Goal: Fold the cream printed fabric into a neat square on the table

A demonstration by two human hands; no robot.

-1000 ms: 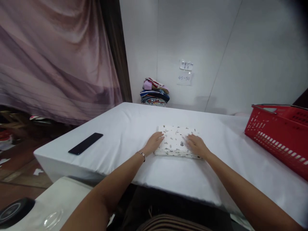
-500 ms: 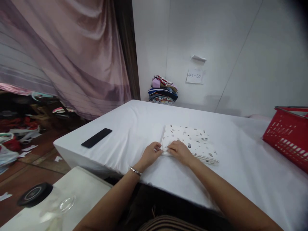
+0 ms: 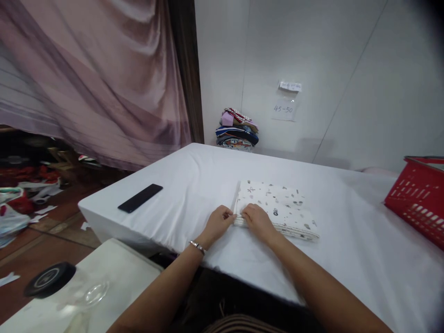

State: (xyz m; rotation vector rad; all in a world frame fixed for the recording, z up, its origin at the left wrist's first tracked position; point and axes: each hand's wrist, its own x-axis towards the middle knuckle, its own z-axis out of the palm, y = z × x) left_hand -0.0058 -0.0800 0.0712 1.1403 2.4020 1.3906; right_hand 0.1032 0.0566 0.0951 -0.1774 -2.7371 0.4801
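A folded white cloth with small dark prints [image 3: 277, 206] lies flat on the white-covered table [image 3: 194, 185]. My left hand [image 3: 218, 223], a bracelet on its wrist, pinches the cloth's near-left corner with curled fingers. My right hand [image 3: 255, 221] rests right beside it on the same corner, fingers bent and gripping the folded edge. Both forearms reach in from the bottom of the view.
A black phone [image 3: 140, 198] lies near the table's left edge. A red plastic basket [image 3: 416, 199] stands at the right. A stack of folded clothes [image 3: 237, 130] sits against the back wall under a paper note [image 3: 283, 109]. A pink curtain [image 3: 93, 78] hangs at left.
Both hands slid from lying flat on top of the cloth to its near-left corner and closed on it. The view has turned to the left.
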